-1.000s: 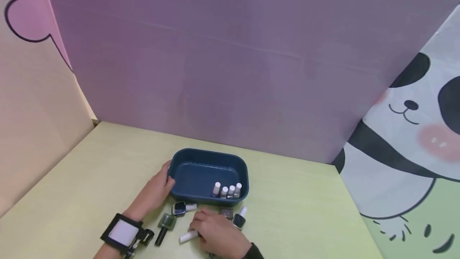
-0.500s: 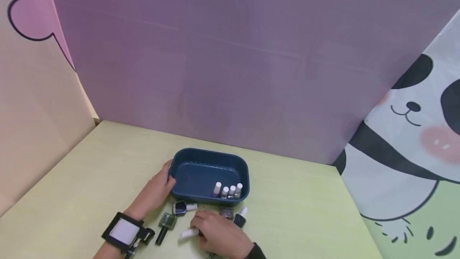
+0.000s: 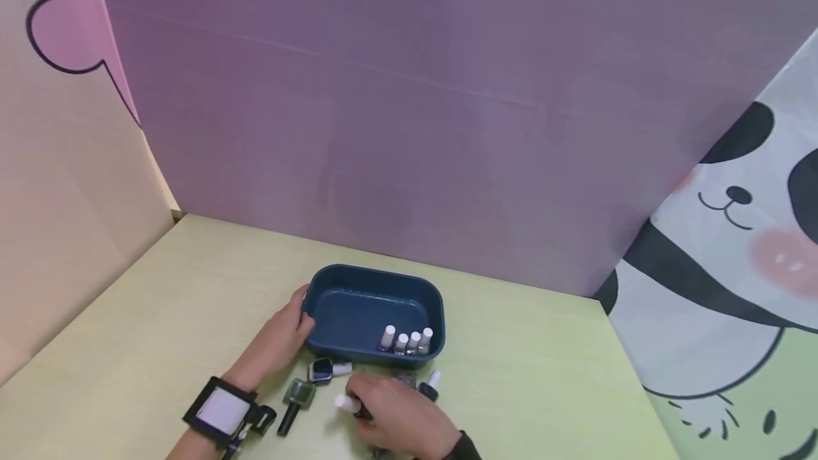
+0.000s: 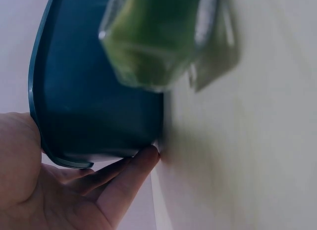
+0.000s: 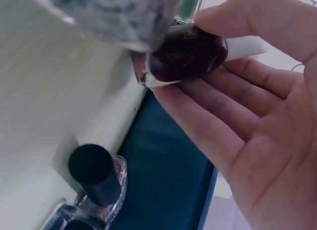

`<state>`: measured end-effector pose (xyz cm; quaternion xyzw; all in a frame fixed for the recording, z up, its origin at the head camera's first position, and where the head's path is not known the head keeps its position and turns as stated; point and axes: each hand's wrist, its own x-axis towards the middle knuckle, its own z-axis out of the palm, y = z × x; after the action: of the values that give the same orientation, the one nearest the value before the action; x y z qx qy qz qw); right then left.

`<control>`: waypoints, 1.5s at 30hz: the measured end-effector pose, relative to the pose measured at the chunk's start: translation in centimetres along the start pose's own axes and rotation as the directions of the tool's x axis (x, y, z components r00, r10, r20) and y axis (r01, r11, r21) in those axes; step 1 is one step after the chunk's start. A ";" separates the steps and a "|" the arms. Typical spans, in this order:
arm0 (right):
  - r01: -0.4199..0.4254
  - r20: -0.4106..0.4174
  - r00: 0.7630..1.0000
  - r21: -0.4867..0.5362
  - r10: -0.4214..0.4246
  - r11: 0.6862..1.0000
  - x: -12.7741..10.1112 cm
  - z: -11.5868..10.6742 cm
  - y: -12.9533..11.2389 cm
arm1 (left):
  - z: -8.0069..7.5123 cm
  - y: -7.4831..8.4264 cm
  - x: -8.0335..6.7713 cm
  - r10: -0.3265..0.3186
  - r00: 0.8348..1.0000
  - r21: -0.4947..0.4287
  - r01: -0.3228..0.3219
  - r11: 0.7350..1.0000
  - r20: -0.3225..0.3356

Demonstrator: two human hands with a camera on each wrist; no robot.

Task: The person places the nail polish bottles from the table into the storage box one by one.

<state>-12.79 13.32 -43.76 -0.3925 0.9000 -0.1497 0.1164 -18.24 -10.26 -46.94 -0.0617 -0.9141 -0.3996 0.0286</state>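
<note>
A navy blue bin (image 3: pixel 345 314) stands on the table, with several white-capped nail polish bottles (image 3: pixel 414 341) grouped in its near right corner. My left hand (image 3: pixel 281 336) holds the bin's left end, its fingers (image 4: pixel 131 178) along the outer wall. In my right hand (image 3: pixel 405 414), just in front of the bin, is a dark red nail polish bottle (image 5: pixel 190 59), pinched between thumb and fingers. Its white cap (image 3: pixel 346 403) points left in the head view. The right hand partly covers a dark white-capped bottle (image 3: pixel 429 390) and a glittery bottle (image 3: pixel 405 378).
A dark blue polish bottle (image 3: pixel 321 370) lies against the bin's front. Left of the right hand lies a green bottle (image 3: pixel 299 393) with a black cap. Part of another bottle (image 3: pixel 380 453) shows at the bottom edge. A purple backdrop (image 3: pixel 396 126) closes off the table's back.
My right hand has lifted the dark red bottle slightly and moved it right, turning its white cap toward the camera. The left hand keeps its hold on the bin.
</note>
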 end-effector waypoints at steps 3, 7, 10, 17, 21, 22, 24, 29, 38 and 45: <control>0.020 -0.021 1.000 -0.010 -0.020 1.000 -0.2 -0.2 0.3 | 0.0 0.0 0.1 0.005 1.000 0.002 -0.005 1.000 -0.001; 0.056 -0.059 0.997 -0.052 -0.059 0.997 -0.3 -0.6 0.6 | 0.0 0.1 0.2 0.009 1.000 -0.008 -0.009 1.000 0.002; 0.062 -0.065 0.996 -0.075 -0.067 0.995 -0.3 -1.0 0.9 | -0.1 0.2 0.2 0.002 1.000 -0.011 -0.002 1.000 0.014; 0.079 -0.056 0.995 -0.051 -0.082 0.996 -0.6 -1.6 1.2 | -0.4 0.3 0.3 -0.006 0.999 -0.014 0.007 1.000 0.033; 0.093 -0.070 0.993 -0.068 -0.098 0.993 -0.6 -1.9 1.1 | -0.5 0.4 0.3 -0.013 0.999 -0.016 0.014 1.000 0.036; 0.094 -0.075 0.992 -0.079 -0.100 0.992 -0.6 -1.9 1.2 | -0.5 0.3 0.3 -0.013 0.999 -0.014 0.013 1.000 0.037; 0.101 -0.100 0.989 -0.114 -0.112 0.988 -0.8 -1.9 1.2 | -0.5 0.3 0.2 -0.012 0.999 -0.014 0.012 1.000 0.037; 0.111 -0.159 0.979 -0.129 -0.130 0.985 -0.9 -2.0 1.3 | -0.6 0.2 0.2 -0.001 0.999 -0.011 0.001 1.000 0.034; 0.056 -0.142 0.988 -0.008 -0.057 0.998 -0.8 -2.0 1.1 | -0.4 -0.1 -0.2 -0.008 1.000 -0.008 0.008 1.000 0.022; 0.037 -0.150 0.988 0.023 -0.033 0.999 -0.9 -2.0 1.4 | -0.1 0.0 -0.1 -0.009 1.000 -0.009 0.009 1.000 0.006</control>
<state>-13.77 15.18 -42.36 -0.3943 0.8972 -0.1922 0.0508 -18.15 -10.32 -46.91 -0.0590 -0.9127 -0.4037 0.0241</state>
